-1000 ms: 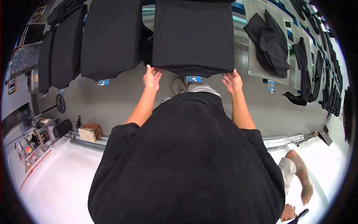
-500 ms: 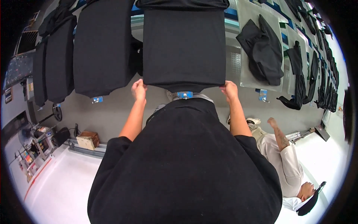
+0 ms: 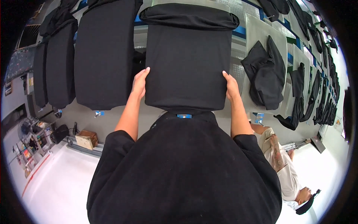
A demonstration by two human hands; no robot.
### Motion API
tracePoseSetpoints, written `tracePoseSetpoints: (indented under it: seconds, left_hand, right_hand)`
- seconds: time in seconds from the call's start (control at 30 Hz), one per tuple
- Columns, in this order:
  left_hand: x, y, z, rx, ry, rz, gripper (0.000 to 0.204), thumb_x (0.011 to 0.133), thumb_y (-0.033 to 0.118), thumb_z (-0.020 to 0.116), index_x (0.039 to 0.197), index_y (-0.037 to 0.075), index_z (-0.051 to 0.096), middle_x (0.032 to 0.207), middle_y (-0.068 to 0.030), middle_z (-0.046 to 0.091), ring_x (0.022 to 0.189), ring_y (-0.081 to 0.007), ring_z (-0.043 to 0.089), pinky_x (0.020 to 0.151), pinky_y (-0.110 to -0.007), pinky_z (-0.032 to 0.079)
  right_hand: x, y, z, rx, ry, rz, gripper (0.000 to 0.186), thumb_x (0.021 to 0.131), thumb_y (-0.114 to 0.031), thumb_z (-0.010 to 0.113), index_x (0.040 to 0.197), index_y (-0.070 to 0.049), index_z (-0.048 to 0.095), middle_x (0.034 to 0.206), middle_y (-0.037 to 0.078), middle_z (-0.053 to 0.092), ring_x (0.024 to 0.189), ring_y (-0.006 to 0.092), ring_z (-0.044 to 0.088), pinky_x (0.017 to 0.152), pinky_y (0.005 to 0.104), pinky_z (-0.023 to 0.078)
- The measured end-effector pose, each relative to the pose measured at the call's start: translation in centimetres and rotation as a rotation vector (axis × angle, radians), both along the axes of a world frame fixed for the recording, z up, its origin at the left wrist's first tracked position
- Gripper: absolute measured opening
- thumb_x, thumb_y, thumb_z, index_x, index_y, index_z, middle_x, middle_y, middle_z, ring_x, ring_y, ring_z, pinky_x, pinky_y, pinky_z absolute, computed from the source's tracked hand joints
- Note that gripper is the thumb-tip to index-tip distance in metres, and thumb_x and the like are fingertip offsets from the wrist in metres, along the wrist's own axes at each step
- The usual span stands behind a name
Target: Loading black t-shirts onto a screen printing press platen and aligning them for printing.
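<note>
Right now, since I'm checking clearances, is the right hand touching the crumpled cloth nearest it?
Apart. The head view shows a gap between the right hand and the crumpled cloth, with bare board in it.

Left hand (image 3: 139,83) at left edge of black cloth (image 3: 188,63) drawn over pale board (image 3: 216,5); right hand (image 3: 232,85) at right edge, both thumbs pointing toward far end. Cloth bunched in thick fold there. Blue clamp (image 3: 184,116) by near edge. Crumpled dark garment (image 3: 266,74) on neighbouring panel (image 3: 253,31), right. Co-worker (image 3: 289,177) lower right.
</note>
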State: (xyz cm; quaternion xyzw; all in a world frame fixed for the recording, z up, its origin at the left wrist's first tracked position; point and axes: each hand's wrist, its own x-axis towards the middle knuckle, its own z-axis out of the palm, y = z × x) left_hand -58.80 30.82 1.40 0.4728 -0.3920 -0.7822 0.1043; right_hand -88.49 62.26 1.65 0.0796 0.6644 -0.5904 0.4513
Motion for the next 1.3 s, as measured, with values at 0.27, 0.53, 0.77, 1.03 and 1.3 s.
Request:
tracePoseSetpoints:
  seconds: [0.27, 0.53, 0.77, 1.03, 1.3]
  left_hand:
    - [-0.8, -2.1, 0.1, 0.286, 0.008, 0.005, 0.065, 0.103, 0.053, 0.049, 0.14, 0.0, 0.054, 0.135, -0.0138, 0.063, 0.122, -0.0262, 0.06, 0.108, -0.039, 0.045]
    - [-0.8, -4.7, -2.4, 0.546, 0.018, -0.119, 0.076, 0.102, 0.065, 0.037, 0.141, 0.002, 0.053, 0.141, -0.0147, 0.058, 0.127, -0.0281, 0.057, 0.11, -0.044, 0.043]
    - [-2.4, -5.2, -5.4, 0.512, 0.022, 0.009, 0.063, 0.106, 0.052, 0.042, 0.14, 0.0, 0.054, 0.137, -0.016, 0.061, 0.125, -0.0303, 0.058, 0.109, -0.048, 0.044]
    - [-0.8, -5.1, -8.7, 0.018, -0.178, 0.227, 0.023, 0.102, 0.024, 0.061, 0.113, 0.004, 0.068, 0.101, -0.0061, 0.071, 0.09, -0.0165, 0.066, 0.084, -0.033, 0.054]
    - [-2.4, -4.4, -1.1, 0.163, -0.081, 0.04, 0.049, 0.105, 0.044, 0.052, 0.124, 0.0, 0.063, 0.113, -0.008, 0.07, 0.098, -0.0188, 0.067, 0.086, -0.034, 0.054]
  right_hand:
    - [-1.5, 0.3, 0.4, -0.278, -0.375, -0.108, 0.061, 0.1, -0.048, 0.053, 0.138, 0.0, 0.055, 0.14, 0.016, 0.059, 0.127, 0.0301, 0.056, 0.114, 0.0447, 0.039]
    - [-3.2, 0.8, -1.0, -0.354, -0.562, -0.051, 0.071, 0.098, -0.058, 0.048, 0.141, 0.0, 0.053, 0.141, 0.016, 0.058, 0.129, 0.0332, 0.055, 0.112, 0.0495, 0.039]
    - [-4.5, 0.0, -1.9, -0.481, -0.624, -0.057, 0.075, 0.099, -0.059, 0.046, 0.142, 0.0, 0.051, 0.141, 0.017, 0.058, 0.129, 0.0348, 0.055, 0.112, 0.0506, 0.04]
    - [-4.5, -0.1, -2.0, -0.483, -0.672, -0.03, 0.076, 0.099, -0.06, 0.045, 0.142, 0.002, 0.051, 0.142, 0.018, 0.057, 0.129, 0.0344, 0.056, 0.111, 0.05, 0.041]
    - [-3.4, 2.2, -4.7, -0.325, -0.344, -0.217, 0.059, 0.098, -0.054, 0.052, 0.124, -0.002, 0.062, 0.128, 0.014, 0.065, 0.124, 0.0281, 0.054, 0.111, 0.043, 0.038]
